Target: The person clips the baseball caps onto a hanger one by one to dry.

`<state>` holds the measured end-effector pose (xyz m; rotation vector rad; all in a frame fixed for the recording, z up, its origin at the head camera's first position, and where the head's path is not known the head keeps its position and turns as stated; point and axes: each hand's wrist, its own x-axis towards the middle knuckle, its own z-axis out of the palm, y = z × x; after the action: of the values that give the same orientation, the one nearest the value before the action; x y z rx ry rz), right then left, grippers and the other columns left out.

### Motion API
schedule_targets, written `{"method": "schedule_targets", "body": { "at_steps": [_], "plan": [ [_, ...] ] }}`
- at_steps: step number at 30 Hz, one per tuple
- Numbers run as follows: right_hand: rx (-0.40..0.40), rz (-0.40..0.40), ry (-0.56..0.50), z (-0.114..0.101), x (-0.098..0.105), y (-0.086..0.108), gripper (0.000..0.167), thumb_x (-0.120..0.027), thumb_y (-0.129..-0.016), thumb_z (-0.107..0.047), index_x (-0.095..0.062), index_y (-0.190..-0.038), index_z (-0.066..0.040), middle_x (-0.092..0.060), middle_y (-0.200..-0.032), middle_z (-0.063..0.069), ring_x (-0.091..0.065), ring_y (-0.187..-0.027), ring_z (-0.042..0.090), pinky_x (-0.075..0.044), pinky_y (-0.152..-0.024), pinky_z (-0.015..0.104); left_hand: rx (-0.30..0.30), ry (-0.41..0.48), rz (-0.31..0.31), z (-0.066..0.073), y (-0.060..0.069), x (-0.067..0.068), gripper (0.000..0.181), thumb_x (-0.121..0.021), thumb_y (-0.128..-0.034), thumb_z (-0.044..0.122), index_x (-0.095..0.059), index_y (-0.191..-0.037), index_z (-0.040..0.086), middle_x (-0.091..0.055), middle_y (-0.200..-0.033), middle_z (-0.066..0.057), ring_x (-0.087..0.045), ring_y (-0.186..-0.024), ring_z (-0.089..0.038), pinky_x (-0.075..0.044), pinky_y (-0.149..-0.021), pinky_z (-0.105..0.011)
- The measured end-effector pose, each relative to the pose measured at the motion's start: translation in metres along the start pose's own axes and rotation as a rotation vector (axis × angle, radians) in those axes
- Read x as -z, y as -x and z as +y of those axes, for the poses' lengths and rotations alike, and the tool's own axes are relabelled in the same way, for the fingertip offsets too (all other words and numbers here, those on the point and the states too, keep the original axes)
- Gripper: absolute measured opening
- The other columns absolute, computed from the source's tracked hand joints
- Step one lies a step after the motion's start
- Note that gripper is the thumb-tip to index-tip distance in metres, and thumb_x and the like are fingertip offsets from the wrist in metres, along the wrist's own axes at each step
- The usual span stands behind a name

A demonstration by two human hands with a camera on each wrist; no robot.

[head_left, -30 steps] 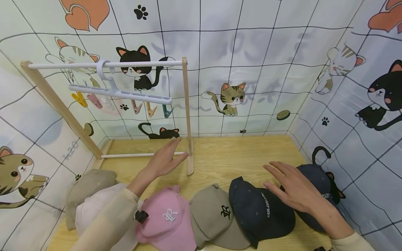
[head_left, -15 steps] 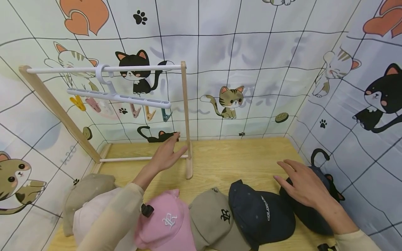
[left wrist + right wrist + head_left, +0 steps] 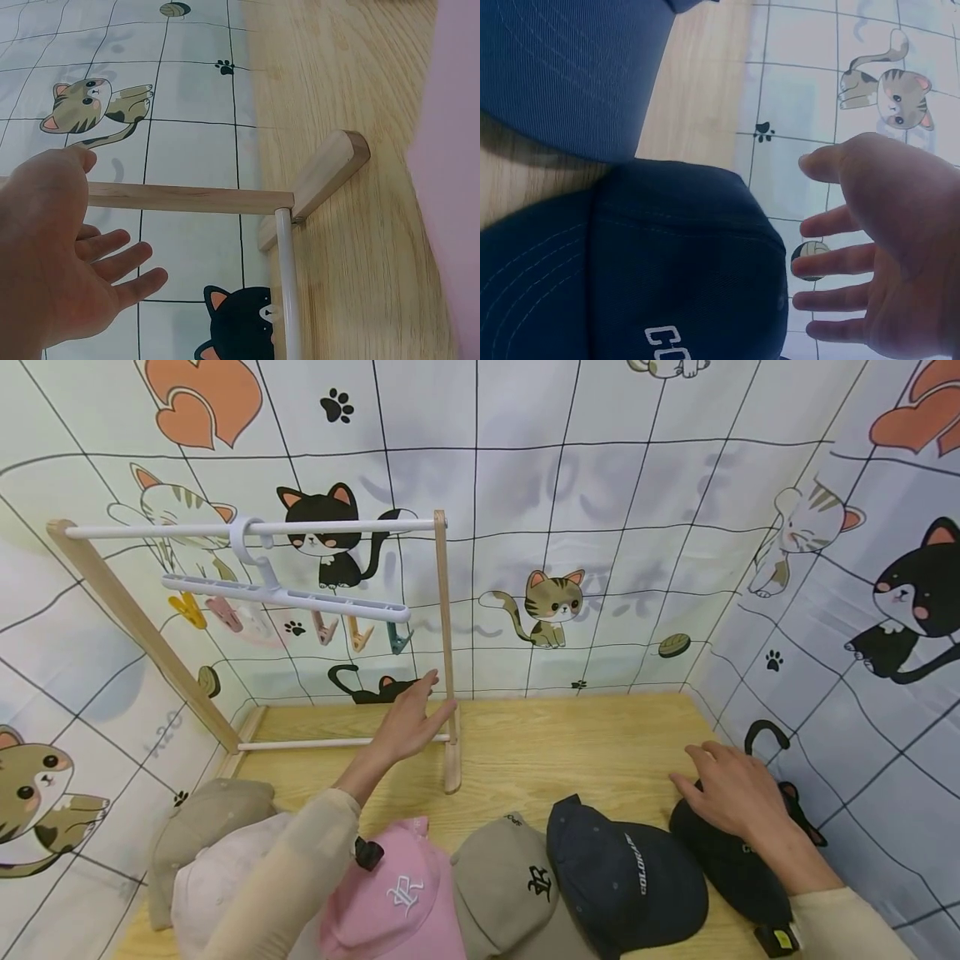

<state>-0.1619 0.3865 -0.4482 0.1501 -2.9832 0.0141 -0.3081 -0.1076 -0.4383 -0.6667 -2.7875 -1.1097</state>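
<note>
I see a pale wooden table [image 3: 570,752] backed by a cat-printed grid wall [image 3: 637,560]. Just beside the left hand [image 3: 408,722] stands a wooden rack [image 3: 445,618]; up and left of that hand, a white hanger [image 3: 322,602] with coloured clips [image 3: 360,635] hangs from its bar. Left of the right hand [image 3: 738,789] and nearer me lie a navy cap [image 3: 615,877], a khaki cap [image 3: 498,881] and a pink cap [image 3: 408,868]. A dark cap [image 3: 738,868] sits beneath it, partly covered. Both hands have fingers extended and spread, gripping nothing; contact I cannot tell.

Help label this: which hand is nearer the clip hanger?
Left. The left hand is below the clip hanger; the right hand is far right, by the rightmost baseball cap.
</note>
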Motion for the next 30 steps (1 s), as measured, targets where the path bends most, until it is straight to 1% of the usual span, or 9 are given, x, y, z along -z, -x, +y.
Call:
{"method": "schedule_targets", "body": {
  "at_steps": [5,10,14,18,20,22,25,27,30],
  "plan": [
    [-0.066,-0.066,0.016,0.007,-0.002,-0.005,0.064,-0.073,-0.107,-0.040,-0.066,-0.144,0.012,-0.064,-0.143,0.043,-0.062,-0.128,0.066,-0.048,-0.103,0.083,0.005,0.019,0.006,0.000,-0.007,-0.004,0.077,-0.056,-0.1185,0.042,-0.028,-0.177,0.000,-0.050,-0.173,-0.027,-0.047,-0.163,-0.050,-0.040,-0.132,-0.066],
    [-0.096,-0.097,0.026,0.011,-0.006,-0.009,0.064,-0.072,-0.107,-0.040,-0.066,-0.142,0.014,-0.065,-0.139,0.043,-0.063,-0.125,0.066,-0.048,-0.104,0.083,0.002,0.045,-0.006,0.003,-0.011,-0.007,0.073,-0.052,-0.1199,0.040,-0.028,-0.177,0.000,-0.052,-0.171,-0.029,-0.049,-0.160,-0.051,-0.042,-0.130,-0.069],
    [-0.112,-0.128,0.024,0.014,-0.009,-0.009,0.062,-0.071,-0.108,-0.039,-0.066,-0.141,0.013,-0.067,-0.135,0.042,-0.064,-0.120,0.066,-0.048,-0.103,0.082,-0.025,0.075,0.002,0.005,-0.016,-0.011,0.059,-0.051,-0.1208,0.033,-0.041,-0.169,0.001,-0.060,-0.161,-0.031,-0.057,-0.152,-0.053,-0.049,-0.123,-0.070],
    [-0.131,-0.159,0.028,0.017,-0.013,-0.009,0.062,-0.071,-0.107,-0.038,-0.066,-0.141,0.014,-0.067,-0.133,0.041,-0.065,-0.116,0.065,-0.048,-0.103,0.082,-0.057,0.066,0.030,0.008,-0.020,-0.015,0.044,-0.049,-0.1216,0.029,-0.055,-0.154,0.000,-0.070,-0.149,-0.031,-0.066,-0.143,-0.051,-0.057,-0.115,-0.066],
    [-0.140,-0.170,0.031,0.017,-0.014,-0.010,0.063,-0.072,-0.107,-0.039,-0.066,-0.140,0.014,-0.067,-0.131,0.042,-0.066,-0.114,0.065,-0.048,-0.103,0.082,-0.068,0.048,0.048,0.010,-0.022,-0.016,0.037,-0.048,-0.1222,0.027,-0.060,-0.144,-0.001,-0.076,-0.136,-0.030,-0.074,-0.128,-0.047,-0.063,-0.106,-0.061],
    [-0.149,-0.180,0.032,0.017,-0.015,-0.011,0.064,-0.072,-0.106,-0.041,-0.067,-0.138,0.014,-0.068,-0.128,0.041,-0.067,-0.110,0.063,-0.050,-0.101,0.081,-0.081,0.027,0.069,0.011,-0.023,-0.016,0.031,-0.048,-0.1224,0.024,-0.064,-0.132,-0.001,-0.079,-0.116,-0.026,-0.079,-0.106,-0.039,-0.068,-0.090,-0.053],
    [-0.178,-0.204,0.025,0.016,-0.015,-0.014,0.065,-0.072,-0.105,-0.046,-0.069,-0.132,0.013,-0.069,-0.120,0.039,-0.066,-0.105,0.062,-0.051,-0.097,0.079,-0.101,0.006,0.088,0.013,-0.024,-0.016,0.029,-0.047,-0.1225,0.020,-0.065,-0.121,-0.002,-0.071,-0.088,-0.017,-0.069,-0.074,-0.026,-0.063,-0.069,-0.040],
    [-0.207,-0.214,0.016,0.015,-0.016,-0.016,0.063,-0.072,-0.104,-0.047,-0.071,-0.127,0.012,-0.068,-0.116,0.038,-0.065,-0.104,0.062,-0.051,-0.094,0.079,-0.105,-0.004,0.093,0.013,-0.025,-0.015,0.028,-0.047,-0.1224,0.019,-0.066,-0.118,-0.002,-0.065,-0.081,-0.012,-0.062,-0.068,-0.020,-0.057,-0.063,-0.034],
    [-0.254,-0.227,0.003,0.012,-0.015,-0.019,0.061,-0.070,-0.103,-0.048,-0.073,-0.120,0.011,-0.066,-0.114,0.040,-0.062,-0.107,0.066,-0.049,-0.093,0.081,-0.100,-0.009,0.091,0.013,-0.027,-0.015,0.027,-0.047,-0.1226,0.018,-0.065,-0.117,-0.001,-0.061,-0.079,-0.008,-0.058,-0.066,-0.016,-0.054,-0.060,-0.030]
  ]
}}
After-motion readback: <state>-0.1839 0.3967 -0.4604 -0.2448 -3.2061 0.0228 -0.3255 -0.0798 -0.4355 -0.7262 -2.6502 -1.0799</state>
